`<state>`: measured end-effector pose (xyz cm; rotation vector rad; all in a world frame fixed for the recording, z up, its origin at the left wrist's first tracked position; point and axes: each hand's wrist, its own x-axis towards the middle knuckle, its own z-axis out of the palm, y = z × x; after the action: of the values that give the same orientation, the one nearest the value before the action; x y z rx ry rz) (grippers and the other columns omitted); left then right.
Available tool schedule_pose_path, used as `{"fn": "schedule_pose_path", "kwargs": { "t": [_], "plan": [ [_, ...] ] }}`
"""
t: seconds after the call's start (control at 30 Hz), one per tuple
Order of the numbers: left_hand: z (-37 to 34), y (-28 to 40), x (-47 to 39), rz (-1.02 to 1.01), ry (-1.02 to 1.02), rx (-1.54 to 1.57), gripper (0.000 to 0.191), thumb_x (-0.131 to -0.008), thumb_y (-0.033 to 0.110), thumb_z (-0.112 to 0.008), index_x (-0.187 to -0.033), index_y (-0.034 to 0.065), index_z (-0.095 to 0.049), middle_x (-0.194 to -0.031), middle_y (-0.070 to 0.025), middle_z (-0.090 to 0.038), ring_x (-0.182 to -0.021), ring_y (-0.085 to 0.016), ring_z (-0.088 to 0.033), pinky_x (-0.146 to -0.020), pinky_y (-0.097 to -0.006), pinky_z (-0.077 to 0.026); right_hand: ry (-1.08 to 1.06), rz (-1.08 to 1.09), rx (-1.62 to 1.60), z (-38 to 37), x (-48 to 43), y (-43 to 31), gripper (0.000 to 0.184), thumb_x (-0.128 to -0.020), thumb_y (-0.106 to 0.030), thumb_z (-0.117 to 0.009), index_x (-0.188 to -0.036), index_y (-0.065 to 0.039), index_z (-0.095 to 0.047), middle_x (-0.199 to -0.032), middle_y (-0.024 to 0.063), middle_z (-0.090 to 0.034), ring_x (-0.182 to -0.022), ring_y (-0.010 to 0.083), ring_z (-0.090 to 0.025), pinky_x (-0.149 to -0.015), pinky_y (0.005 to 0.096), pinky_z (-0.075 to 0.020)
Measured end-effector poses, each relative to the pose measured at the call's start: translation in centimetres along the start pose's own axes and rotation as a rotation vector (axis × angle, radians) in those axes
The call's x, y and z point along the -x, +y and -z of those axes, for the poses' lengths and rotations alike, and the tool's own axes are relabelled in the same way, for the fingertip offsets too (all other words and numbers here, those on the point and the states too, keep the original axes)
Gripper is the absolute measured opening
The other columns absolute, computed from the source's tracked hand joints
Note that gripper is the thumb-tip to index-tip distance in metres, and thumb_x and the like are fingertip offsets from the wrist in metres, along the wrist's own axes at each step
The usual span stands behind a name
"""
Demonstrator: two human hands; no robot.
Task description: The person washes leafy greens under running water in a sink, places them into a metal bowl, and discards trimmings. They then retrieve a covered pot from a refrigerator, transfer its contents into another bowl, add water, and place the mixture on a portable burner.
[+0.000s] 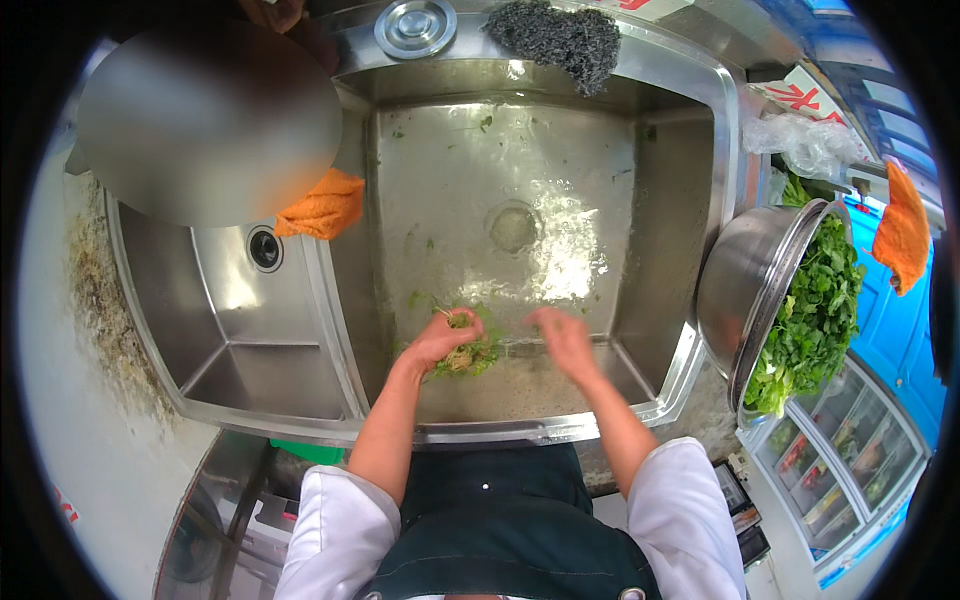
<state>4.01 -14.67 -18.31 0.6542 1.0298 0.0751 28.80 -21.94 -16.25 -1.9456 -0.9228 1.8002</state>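
In the large steel sink basin (pixel 450 210), my left hand (pixel 439 339) is closed around a small clump of leafy greens (pixel 463 358) with pale stems. Some leaves trail below and beside the fingers. My right hand (pixel 564 337) hovers to the right of the clump, apart from it and blurred by motion. Whether its bent fingers pinch a bit of leaf is too blurred to tell. Shallow water covers the basin floor, with loose leaf scraps (pixel 486 121) scattered in it and a round drain (pixel 514 227) near the middle.
A large steel bowl (pixel 742 277) heaped with leafy greens (pixel 814 315) stands right of the sink. An orange cloth (pixel 326 206) hangs over the divider to the smaller basin (pixel 255 300). On the back rim lie a steel lid (pixel 415 28) and a dark mesh scourer (pixel 559 37).
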Motion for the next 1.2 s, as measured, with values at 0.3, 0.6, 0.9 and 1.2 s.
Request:
{"fn": "schedule_pose_path", "kwargs": {
  "t": [0.3, 0.6, 0.9, 1.2],
  "plan": [
    [1.4, 0.4, 8.3, -0.002, 0.081, 0.351, 0.006, -0.078, 0.005, -0.06, -0.082, 0.0049, -0.056, -0.081, -0.0036, -0.057, -0.077, -0.014, -0.056, -0.074, -0.0308, -0.045, 0.109, -0.305, 0.581, -3.5, -3.8, 8.7, 0.049, -0.097, -0.036, -0.033, -0.124, 0.003, -0.047, -0.129, 0.0285, -0.045, -0.122, 0.0414, -0.042, -0.099, 0.048, -0.036],
    [-0.1, -2.8, 8.8, 0.114, 0.391, 0.363, 0.011, -0.083, 0.011, -0.06, -0.091, 0.0035, -0.058, -0.085, -0.0036, -0.059, -0.074, -0.014, -0.06, -0.067, -0.0294, -0.05, -0.211, -0.519, -0.682, -18.6, -10.8, -3.2, 0.072, -0.095, -0.046, -0.039, -0.149, -0.011, -0.007, -0.155, 0.0136, -0.008, -0.142, 0.0278, -0.011, -0.112, 0.0376, -0.0237],
    [-0.4, -3.2, 7.7, 0.092, 0.509, 0.965, 0.024, -0.089, 0.023, -0.061, -0.106, 0.0053, -0.059, -0.097, -0.0046, -0.062, -0.085, -0.016, -0.061, -0.077, -0.0331, -0.052, -0.247, 0.116, -0.142, -18.2, -8.6, -16.0, 0.023, -0.095, -0.023, -0.047, -0.095, 0.0, -0.053, -0.099, 0.0099, -0.056, -0.091, 0.0225, -0.054, -0.075, 0.0341, -0.0441],
    [0.7, -1.1, 3.2, -0.191, 0.085, 1.536, 0.033, -0.093, 0.039, -0.048, -0.105, 0.0102, -0.061, -0.103, -0.0077, -0.063, -0.1, -0.023, -0.059, -0.087, -0.0399, -0.049, 0.066, 0.909, 1.072, -11.5, 1.5, -15.8, 0.028, -0.081, -0.017, -0.063, -0.107, -0.01, -0.06, -0.122, 0.0112, -0.055, -0.109, 0.0317, -0.053, -0.092, 0.0476, -0.0408]
  ]
}}
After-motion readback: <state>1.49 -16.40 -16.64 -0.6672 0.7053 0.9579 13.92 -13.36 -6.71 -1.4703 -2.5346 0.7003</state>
